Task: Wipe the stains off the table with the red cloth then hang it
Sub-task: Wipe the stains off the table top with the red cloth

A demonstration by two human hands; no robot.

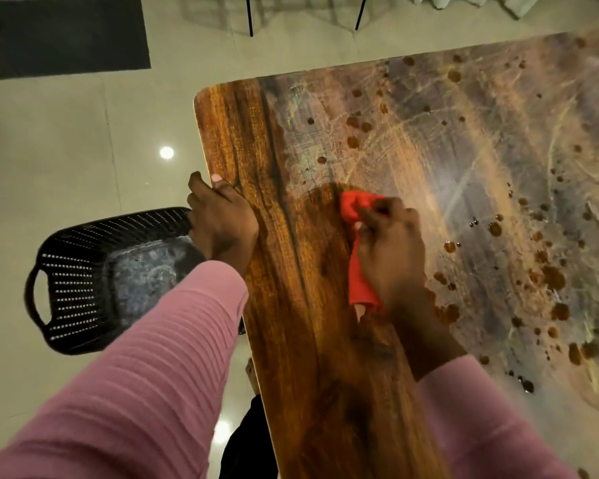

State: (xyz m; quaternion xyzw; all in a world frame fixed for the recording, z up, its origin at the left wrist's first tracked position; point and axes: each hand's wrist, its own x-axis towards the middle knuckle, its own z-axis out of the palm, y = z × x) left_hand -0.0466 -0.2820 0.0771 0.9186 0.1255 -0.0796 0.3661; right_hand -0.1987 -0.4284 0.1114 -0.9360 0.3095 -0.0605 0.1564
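- Cloth (357, 274): one, red, bunched on table (308, 357), gripped by right hand (391, 257).
- Left hand (222, 223) grips table edge.
- Stains (552, 278): brown spots, too many to count, right of cloth.
- Basket (83, 281): one, black, on floor (66, 140).

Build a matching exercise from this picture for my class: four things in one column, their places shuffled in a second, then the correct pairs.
Things
1 red cloth
2 black basket
3 left hand
4 dark mat

Places
A on the floor, well away from the table
B gripping the table's edge
C in the right hand, on the table
D on the floor right beside the table

Pairs: 1-C, 2-D, 3-B, 4-A
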